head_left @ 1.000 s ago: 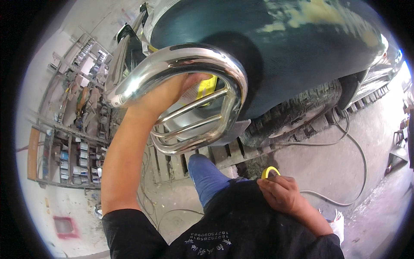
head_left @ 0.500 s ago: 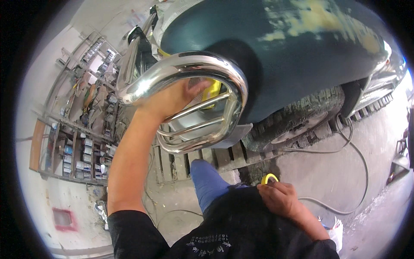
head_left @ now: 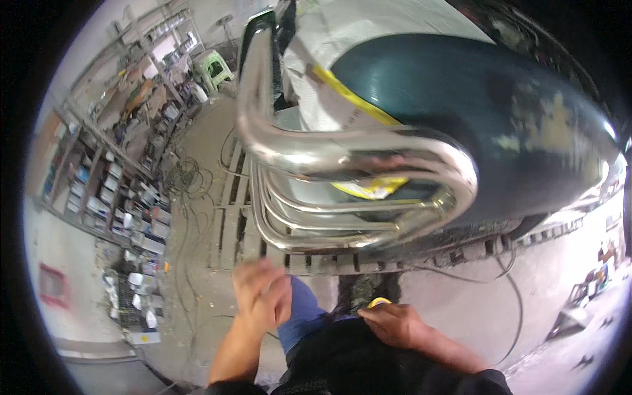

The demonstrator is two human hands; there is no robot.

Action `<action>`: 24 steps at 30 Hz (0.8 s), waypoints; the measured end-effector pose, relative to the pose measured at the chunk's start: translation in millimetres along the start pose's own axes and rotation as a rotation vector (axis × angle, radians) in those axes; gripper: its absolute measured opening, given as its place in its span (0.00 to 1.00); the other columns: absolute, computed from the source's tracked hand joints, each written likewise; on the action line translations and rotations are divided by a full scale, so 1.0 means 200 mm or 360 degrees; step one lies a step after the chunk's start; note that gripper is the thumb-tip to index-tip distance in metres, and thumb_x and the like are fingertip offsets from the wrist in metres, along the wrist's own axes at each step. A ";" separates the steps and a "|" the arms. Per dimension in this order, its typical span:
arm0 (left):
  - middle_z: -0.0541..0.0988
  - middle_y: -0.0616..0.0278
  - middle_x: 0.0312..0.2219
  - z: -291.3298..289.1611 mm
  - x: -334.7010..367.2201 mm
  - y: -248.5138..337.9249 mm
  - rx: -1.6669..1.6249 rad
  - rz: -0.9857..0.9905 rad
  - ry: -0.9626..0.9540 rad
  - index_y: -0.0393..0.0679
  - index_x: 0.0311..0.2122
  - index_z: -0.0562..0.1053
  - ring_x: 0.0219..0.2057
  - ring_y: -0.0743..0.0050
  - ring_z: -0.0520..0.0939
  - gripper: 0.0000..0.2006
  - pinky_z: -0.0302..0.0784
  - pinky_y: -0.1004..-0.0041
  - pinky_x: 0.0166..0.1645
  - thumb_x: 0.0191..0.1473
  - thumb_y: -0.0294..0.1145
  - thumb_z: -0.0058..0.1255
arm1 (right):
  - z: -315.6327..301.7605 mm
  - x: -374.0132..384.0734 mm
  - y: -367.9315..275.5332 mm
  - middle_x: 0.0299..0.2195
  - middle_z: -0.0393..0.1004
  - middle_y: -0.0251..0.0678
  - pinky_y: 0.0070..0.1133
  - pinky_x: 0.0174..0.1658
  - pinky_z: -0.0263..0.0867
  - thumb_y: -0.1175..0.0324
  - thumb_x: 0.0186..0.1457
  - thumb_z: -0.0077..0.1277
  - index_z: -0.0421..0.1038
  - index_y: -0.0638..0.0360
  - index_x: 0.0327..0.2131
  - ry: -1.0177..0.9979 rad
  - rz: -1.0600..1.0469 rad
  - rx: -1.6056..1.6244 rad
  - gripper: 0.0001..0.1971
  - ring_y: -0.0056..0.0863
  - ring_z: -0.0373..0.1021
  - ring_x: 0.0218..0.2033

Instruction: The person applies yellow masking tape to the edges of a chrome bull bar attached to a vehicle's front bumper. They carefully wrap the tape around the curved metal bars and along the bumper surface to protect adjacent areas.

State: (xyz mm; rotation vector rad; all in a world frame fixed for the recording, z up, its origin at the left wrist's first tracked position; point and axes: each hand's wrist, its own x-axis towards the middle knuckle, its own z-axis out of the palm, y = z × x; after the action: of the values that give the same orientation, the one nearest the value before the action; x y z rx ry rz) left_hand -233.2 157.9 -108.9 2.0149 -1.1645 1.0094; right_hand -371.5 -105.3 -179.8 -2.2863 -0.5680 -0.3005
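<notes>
My left hand is over my left thigh, just below the chrome tube bumper guard and apart from it. Its fingers are smeared by motion but look loosely spread, and nothing shows in them. By my waist, my right hand is closed on a roll of yellow tape, only the top of which shows. Behind the guard, yellow masking tape edges white sheeting along the dark fender. A yellow-edged piece shows through the guard's bars.
Slatted pallets lie below the guard. A hose curls over the floor at right. Cluttered shelves with bottles and cans line the left wall, and a green stool stands beyond. Cables lie on the floor at left.
My left hand has come out of the chrome guard and down toward my thigh. The view has shifted, showing more of the sheeting and tape. My right hand still holds the roll.
</notes>
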 end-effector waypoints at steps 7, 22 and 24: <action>0.76 0.55 0.30 0.01 -0.82 0.10 -0.0392 -0.1681 0.0108 0.37 0.34 0.71 0.33 0.64 0.76 0.02 0.72 0.68 0.39 0.55 0.23 0.50 | 0.17 0.38 0.00 0.37 0.77 0.41 0.32 0.35 0.75 0.67 0.55 0.52 0.70 0.51 0.50 -0.0619 -0.0020 0.0033 0.17 0.40 0.76 0.35; 0.78 0.54 0.26 -0.63 -0.88 -0.45 -0.0839 -0.2460 -0.0136 0.37 0.34 0.74 0.28 0.66 0.78 0.05 0.73 0.70 0.35 0.56 0.27 0.53 | 0.50 1.31 -0.65 0.51 0.69 0.42 0.29 0.55 0.67 0.72 0.56 0.46 0.64 0.63 0.55 -0.1103 -0.0080 0.0006 0.21 0.39 0.67 0.53; 0.78 0.54 0.27 -0.70 -0.78 -0.49 -0.0862 -0.2483 -0.0196 0.37 0.36 0.74 0.28 0.67 0.78 0.05 0.73 0.71 0.35 0.55 0.27 0.53 | 0.45 1.34 -0.74 0.50 0.69 0.46 0.30 0.57 0.64 0.75 0.55 0.46 0.64 0.66 0.54 -0.1099 0.0139 0.0128 0.21 0.40 0.66 0.53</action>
State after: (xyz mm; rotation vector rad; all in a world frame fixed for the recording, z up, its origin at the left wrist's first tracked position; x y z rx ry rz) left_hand -241.1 378.4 -176.0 1.7589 0.2801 -0.2224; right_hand -203.8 133.9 -50.4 -2.2984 -0.7933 0.5698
